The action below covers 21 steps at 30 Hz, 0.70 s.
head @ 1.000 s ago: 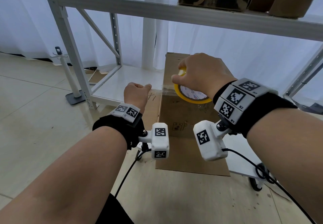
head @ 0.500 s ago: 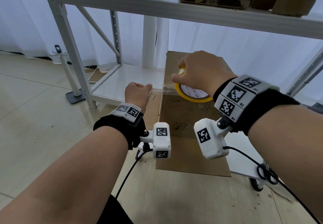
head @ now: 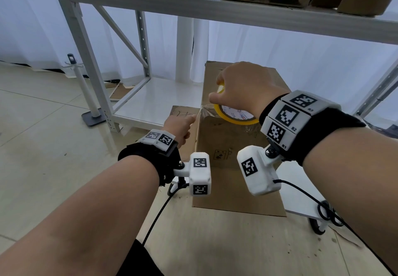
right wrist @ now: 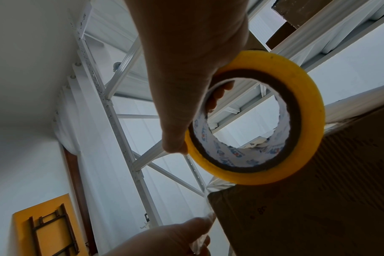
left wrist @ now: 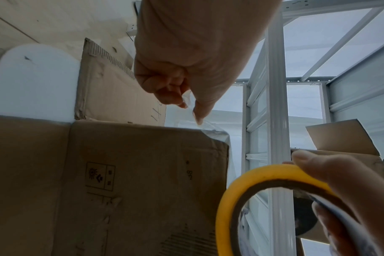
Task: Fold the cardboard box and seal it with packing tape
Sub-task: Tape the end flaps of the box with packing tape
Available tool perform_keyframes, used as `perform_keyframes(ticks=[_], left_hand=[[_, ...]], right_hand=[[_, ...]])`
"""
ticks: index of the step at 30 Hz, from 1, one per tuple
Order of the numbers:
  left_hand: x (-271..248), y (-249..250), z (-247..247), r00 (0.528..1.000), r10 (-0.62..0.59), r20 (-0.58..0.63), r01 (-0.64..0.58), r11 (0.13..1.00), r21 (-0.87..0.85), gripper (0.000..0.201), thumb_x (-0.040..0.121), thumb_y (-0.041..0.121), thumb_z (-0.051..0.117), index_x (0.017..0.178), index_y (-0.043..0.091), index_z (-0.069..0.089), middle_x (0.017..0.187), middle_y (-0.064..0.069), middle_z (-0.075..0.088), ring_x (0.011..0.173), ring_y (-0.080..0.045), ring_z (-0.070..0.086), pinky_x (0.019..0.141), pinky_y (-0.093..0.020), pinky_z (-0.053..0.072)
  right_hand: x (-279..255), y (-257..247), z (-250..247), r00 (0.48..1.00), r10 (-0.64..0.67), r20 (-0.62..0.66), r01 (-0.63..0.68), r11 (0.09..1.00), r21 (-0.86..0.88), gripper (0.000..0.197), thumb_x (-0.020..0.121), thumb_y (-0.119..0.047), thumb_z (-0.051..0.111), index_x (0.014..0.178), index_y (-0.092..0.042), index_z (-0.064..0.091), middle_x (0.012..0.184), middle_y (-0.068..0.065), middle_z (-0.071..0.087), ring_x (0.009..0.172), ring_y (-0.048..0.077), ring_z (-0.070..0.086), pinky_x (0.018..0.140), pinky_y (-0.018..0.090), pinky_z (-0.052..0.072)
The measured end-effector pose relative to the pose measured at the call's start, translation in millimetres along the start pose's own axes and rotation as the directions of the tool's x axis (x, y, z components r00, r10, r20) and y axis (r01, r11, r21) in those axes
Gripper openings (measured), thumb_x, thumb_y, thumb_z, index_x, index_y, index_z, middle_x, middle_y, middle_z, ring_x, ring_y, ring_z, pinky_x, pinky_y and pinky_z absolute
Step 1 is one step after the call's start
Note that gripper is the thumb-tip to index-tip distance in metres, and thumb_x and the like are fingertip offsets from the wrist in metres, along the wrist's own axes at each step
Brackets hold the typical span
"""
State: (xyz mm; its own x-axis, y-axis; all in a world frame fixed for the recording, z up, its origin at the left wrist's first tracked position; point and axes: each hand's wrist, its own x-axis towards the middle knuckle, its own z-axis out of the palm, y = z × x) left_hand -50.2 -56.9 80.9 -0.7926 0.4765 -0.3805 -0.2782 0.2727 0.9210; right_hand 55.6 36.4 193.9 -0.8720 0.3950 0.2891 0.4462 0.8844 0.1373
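Box [head: 232,146]: plain brown cardboard, worn and creased, small printed handling symbols on its near side; stood upright on the floor against the white metal shelf [head: 150,101]. Tape roll [head: 234,117]: yellow ring, printed white core, held above the box's top near edge by the right hand [head: 243,88], thumb outside, fingers through the core. Clear strip [left wrist: 205,129] ran from the roll to the box's left corner, its end pinched between thumb and fingertips of the left hand [head: 179,128].

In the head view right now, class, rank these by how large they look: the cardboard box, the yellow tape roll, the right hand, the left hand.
1. cardboard box
2. right hand
3. left hand, though it sits farther from the camera, so this is appearance only
4. tape roll, unsure: the right hand hides much of it
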Motion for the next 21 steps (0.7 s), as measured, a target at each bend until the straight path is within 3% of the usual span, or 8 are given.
perform_keyframes(ticks=[9, 17, 21], left_hand=[[-6.1, 1.0, 5.4, 0.996, -0.070, 0.057, 0.070, 0.997, -0.011, 0.029, 0.088, 0.034, 0.063, 0.078, 0.010, 0.050, 0.071, -0.003, 0.046, 0.053, -0.012, 0.039, 0.045, -0.021, 0.027], [-5.4, 1.5, 3.3, 0.994, -0.113, -0.001, 0.113, 0.992, -0.054, 0.023, 0.094, 0.023, 0.052, 0.075, 0.011, 0.048, 0.066, 0.000, 0.044, 0.050, -0.011, 0.037, 0.048, -0.019, 0.026], [-6.1, -0.3, 7.1, 0.992, -0.128, 0.009, 0.128, 0.992, -0.016, 0.017, 0.094, 0.026, 0.054, 0.089, 0.010, 0.052, 0.068, 0.000, 0.046, 0.052, -0.010, 0.039, 0.046, -0.018, 0.029]], right_hand=[[0.6, 1.2, 2.0, 1.000, -0.007, -0.024, 0.007, 1.000, -0.011, 0.050, 0.082, -0.058, 0.052, 0.110, -0.019, 0.067, 0.105, 0.002, 0.067, 0.096, 0.022, 0.060, 0.066, 0.030, 0.035], [-0.7, 3.0, 1.7, 0.999, -0.005, -0.036, 0.005, 1.000, -0.002, 0.049, 0.082, -0.057, 0.052, 0.109, -0.019, 0.067, 0.105, 0.003, 0.067, 0.096, 0.023, 0.060, 0.066, 0.029, 0.034], [-0.3, 3.1, 1.6, 0.999, -0.009, -0.039, 0.009, 1.000, -0.007, 0.048, 0.082, -0.057, 0.052, 0.107, -0.019, 0.068, 0.102, 0.003, 0.068, 0.093, 0.023, 0.061, 0.065, 0.029, 0.035]])
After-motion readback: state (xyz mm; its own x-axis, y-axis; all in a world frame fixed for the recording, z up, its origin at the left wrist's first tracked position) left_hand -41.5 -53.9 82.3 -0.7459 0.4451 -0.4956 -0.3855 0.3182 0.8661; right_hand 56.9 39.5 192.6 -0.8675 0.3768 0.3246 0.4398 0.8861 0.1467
